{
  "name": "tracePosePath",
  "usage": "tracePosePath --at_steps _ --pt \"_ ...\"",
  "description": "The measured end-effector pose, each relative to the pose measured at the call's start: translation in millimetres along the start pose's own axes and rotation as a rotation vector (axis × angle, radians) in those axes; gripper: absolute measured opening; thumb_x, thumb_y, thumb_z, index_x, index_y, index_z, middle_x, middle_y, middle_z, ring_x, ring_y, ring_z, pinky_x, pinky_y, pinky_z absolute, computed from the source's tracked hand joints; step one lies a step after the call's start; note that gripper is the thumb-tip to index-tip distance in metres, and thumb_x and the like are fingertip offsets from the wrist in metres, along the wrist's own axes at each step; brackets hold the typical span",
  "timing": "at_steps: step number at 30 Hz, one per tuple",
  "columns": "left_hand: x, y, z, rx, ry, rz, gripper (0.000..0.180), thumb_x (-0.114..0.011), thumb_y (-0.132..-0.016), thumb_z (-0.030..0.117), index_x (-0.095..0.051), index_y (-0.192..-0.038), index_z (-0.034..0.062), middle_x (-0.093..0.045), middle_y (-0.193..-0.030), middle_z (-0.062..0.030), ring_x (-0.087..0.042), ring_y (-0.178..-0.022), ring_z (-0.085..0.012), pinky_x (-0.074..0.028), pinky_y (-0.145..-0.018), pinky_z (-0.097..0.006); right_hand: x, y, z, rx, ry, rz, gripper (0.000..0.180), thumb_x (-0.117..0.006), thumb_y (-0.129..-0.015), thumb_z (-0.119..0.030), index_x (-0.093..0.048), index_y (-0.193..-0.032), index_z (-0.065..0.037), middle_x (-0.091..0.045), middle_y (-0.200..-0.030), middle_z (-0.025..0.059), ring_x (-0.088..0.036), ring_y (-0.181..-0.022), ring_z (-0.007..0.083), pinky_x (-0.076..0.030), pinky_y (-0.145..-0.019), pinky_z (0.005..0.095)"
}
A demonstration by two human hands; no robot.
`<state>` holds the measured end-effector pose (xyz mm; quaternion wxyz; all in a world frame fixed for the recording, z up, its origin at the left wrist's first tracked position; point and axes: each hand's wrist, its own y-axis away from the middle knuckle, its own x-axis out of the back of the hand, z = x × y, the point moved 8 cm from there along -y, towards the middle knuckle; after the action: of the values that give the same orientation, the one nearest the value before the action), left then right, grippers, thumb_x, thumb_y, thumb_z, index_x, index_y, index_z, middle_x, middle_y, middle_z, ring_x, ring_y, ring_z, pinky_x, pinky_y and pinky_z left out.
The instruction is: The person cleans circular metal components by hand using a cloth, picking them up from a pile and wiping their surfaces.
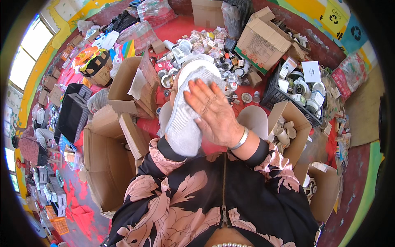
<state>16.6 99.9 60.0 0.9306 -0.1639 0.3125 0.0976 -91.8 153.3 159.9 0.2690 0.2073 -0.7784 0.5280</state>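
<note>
My left hand is covered by a white ribbed knit glove or cloth from the wrist upward. Its fingers are mostly hidden, though a little bare skin shows at the left edge. A round white disc, like a lid or dish, is at the far end of the covered hand, which seems to support it from below. Bare, with a silver bangle at the wrist, my right hand lies flat over the white knit fabric. Its fingers are stretched out and slightly apart, and nothing is gripped in them.
Ahead lies a heap of small boxes, jars and lids. Cardboard boxes stand at my left. At right are a black crate full of containers and a box of pale cups. Another person is at the far left.
</note>
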Motion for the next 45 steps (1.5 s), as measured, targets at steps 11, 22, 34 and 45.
tracePosePath --at_steps 11,22,34,45 --pt "-19 -14 43 -0.034 0.058 0.074 0.034 -0.048 -0.089 0.013 -0.047 -0.12 -0.0027 -0.058 -0.111 -0.0149 -0.06 -0.099 -0.0225 -0.05 -0.085 -0.036 -4 54 80 -0.659 -0.45 0.311 0.037 -0.041 -0.094 -0.014 -0.043 -0.128 -0.001 -0.051 -0.125 0.0169 -0.051 -0.114 0.0281 -0.04 -0.096 0.0385" --pt "-63 -7 41 -0.155 -0.249 -0.153 0.025 -0.038 -0.096 0.017 -0.053 -0.105 -0.0017 -0.054 -0.104 -0.0069 -0.054 -0.095 -0.0126 -0.044 -0.082 -0.025 -13 40 85 -0.769 -1.112 0.672 0.035 -0.052 -0.092 -0.013 -0.046 -0.123 0.0 -0.057 -0.107 0.0037 -0.052 -0.095 0.0089 -0.044 -0.081 0.0223" --pt "-45 1 -10 0.37 0.068 -0.141 0.021 -0.049 -0.091 0.018 -0.055 -0.102 0.0012 -0.06 -0.088 -0.006 -0.06 -0.076 -0.0106 -0.049 -0.063 -0.025 35 2 52 -0.07 -0.049 0.367 0.022 -0.059 -0.08 -0.011 -0.061 -0.1 -0.002 -0.06 -0.091 0.013 -0.055 -0.087 0.0305 -0.043 -0.077 0.0384" --pt "-49 -5 19 0.111 0.069 -0.106 0.025 -0.038 -0.092 0.016 -0.052 -0.107 0.0022 -0.061 -0.095 -0.0091 -0.062 -0.084 -0.0181 -0.052 -0.073 -0.028 6 62 132 -0.732 -0.478 0.677 0.023 -0.047 -0.093 -0.017 -0.06 -0.096 0.001 -0.061 -0.088 0.0097 -0.057 -0.078 0.0194 -0.046 -0.069 0.0316"
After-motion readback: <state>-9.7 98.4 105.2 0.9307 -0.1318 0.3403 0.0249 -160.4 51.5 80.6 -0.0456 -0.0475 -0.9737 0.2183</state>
